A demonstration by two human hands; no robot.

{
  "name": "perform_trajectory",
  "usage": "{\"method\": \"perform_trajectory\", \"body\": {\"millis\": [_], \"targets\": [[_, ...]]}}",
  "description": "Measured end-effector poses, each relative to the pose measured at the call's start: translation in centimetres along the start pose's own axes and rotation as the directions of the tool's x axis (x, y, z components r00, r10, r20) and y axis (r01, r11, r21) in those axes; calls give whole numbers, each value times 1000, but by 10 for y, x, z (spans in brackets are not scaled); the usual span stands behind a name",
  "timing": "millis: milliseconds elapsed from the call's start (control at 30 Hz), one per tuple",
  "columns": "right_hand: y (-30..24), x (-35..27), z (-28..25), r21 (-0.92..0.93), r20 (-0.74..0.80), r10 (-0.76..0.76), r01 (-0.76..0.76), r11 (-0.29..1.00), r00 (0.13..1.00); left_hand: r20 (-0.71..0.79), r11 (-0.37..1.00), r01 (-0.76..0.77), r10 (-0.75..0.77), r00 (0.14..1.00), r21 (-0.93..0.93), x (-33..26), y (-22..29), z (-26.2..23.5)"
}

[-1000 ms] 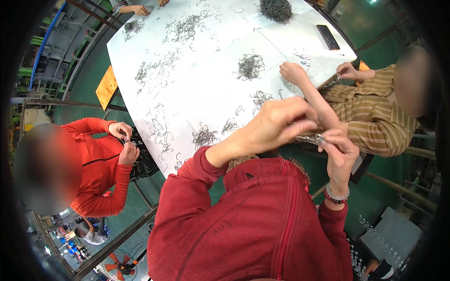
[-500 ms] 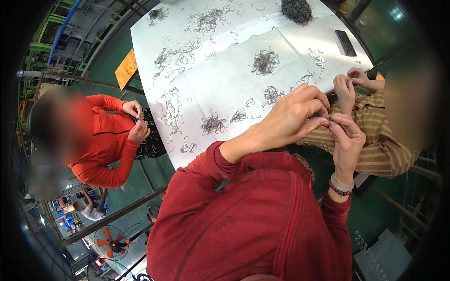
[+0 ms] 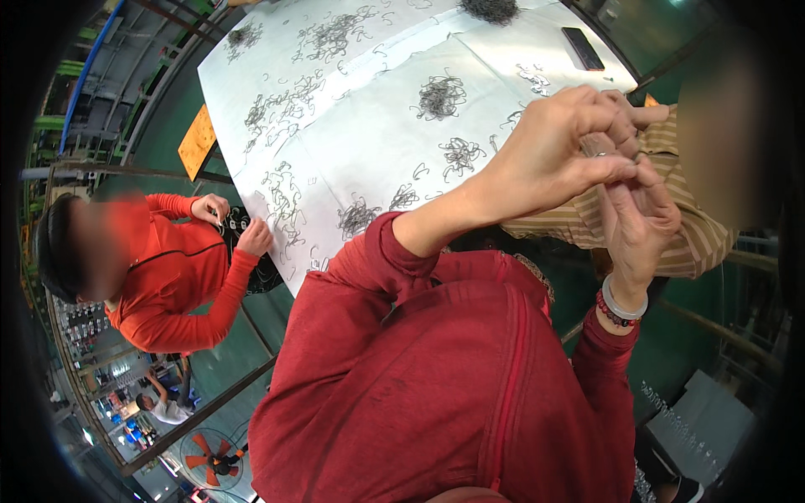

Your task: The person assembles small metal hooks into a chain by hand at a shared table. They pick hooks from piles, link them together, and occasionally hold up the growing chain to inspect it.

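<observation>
My left hand [image 3: 558,142] and my right hand [image 3: 641,220] meet in front of the table's right edge. The left thumb and fingers are bent into a pinch, touching the right fingertips. A tiny silvery bit shows between the fingers, too small to name. The right hand is closed too, its thumb and fingers pressed together, with a pale bangle [image 3: 622,303] and a red bead bracelet on the wrist. Nearest on the white-covered table [image 3: 335,159] are small piles of bent grey wire hooks [image 3: 462,155], with a bigger pile [image 3: 441,97] farther back.
A dark phone [image 3: 583,49] lies at the far right, near small silvery pieces [image 3: 533,79]. A dense dark heap [image 3: 490,8] of wire sits at the far edge. A co-worker in orange [image 3: 180,260] sits at left; another in striped clothes [image 3: 570,220] at right. A fan [image 3: 211,459] stands lower left.
The view has shifted, so the table appears farther left and higher. My hands have moved right and overlap more of the right co-worker. The left co-worker's hands have drawn slightly apart.
</observation>
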State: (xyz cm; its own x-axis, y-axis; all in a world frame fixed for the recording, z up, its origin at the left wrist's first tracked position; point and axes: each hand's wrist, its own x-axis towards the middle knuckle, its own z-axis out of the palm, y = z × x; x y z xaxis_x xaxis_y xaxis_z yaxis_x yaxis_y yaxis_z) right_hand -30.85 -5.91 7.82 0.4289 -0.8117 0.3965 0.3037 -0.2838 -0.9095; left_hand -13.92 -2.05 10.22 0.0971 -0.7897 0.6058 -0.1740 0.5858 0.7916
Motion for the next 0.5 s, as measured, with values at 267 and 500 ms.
{"method": "perform_trajectory", "body": {"millis": [267, 500], "targets": [[-51, 0, 11, 68, -215, -250, 270, 961, 944, 78, 986, -73, 85, 993, -149, 45, 44, 11], [-117, -14, -31, -349, -112, -604, 539, 767, 789, 174, 979, 77, -43, 984, -190, 50, 32, -16]]}}
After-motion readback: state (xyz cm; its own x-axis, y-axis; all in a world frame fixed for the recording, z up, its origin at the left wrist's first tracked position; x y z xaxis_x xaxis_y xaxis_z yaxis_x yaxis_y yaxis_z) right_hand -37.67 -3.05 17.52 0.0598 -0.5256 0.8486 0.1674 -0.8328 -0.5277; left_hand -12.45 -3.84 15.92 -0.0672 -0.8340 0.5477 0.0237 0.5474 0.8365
